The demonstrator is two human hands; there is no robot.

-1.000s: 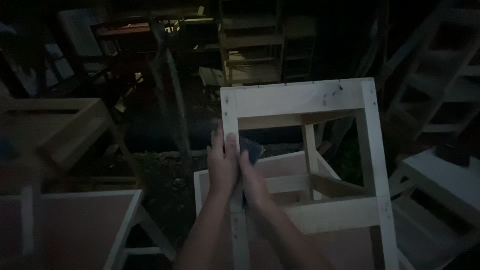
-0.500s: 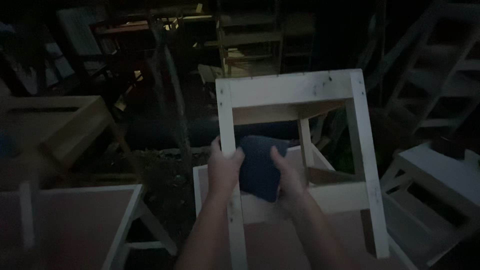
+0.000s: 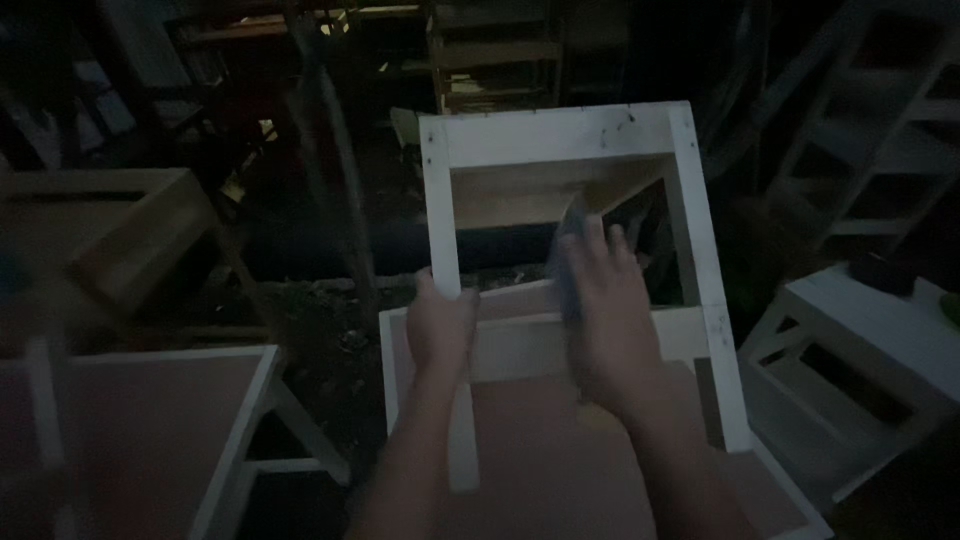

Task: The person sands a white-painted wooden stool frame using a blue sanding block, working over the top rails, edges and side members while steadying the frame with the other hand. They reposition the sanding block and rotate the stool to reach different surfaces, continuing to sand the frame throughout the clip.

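Dim light; detail is limited throughout.

Left hand (image 3: 440,335), centre of the frame, has its fingers wrapped tight around the left upright of a white-painted wooden frame (image 3: 560,135), which stands tilted on a white-edged stool with a reddish-brown top (image 3: 560,440). The frame fills the centre and upper centre of the picture; its top rail sits near the upper middle, its right upright runs down toward the lower right.

Right hand (image 3: 605,310), just right of centre, lies flat with its fingers extended and pressed over a dark blue-grey pad (image 3: 570,245) — possibly sanding material, though I cannot tell its kind. The hand is motion-blurred. The pad's upper edge pokes out above the fingertips, inside the frame's opening, against the cross rail.

Surroundings: a second reddish-topped white table (image 3: 150,440) at lower left, a white stepped stool (image 3: 870,350) at right, stacked bare wooden furniture (image 3: 490,50) across the top.

Risks, as judged from this view:
- The frame rests on the stool only by its lower parts — if the left grip loosens while the right hand pushes, the frame could skid or tip toward the upper part of the picture.
- The pad is held only by flat pressure; it could slip out through the opening.
- Poor light makes missed spots or knuckles striking the right upright likely.
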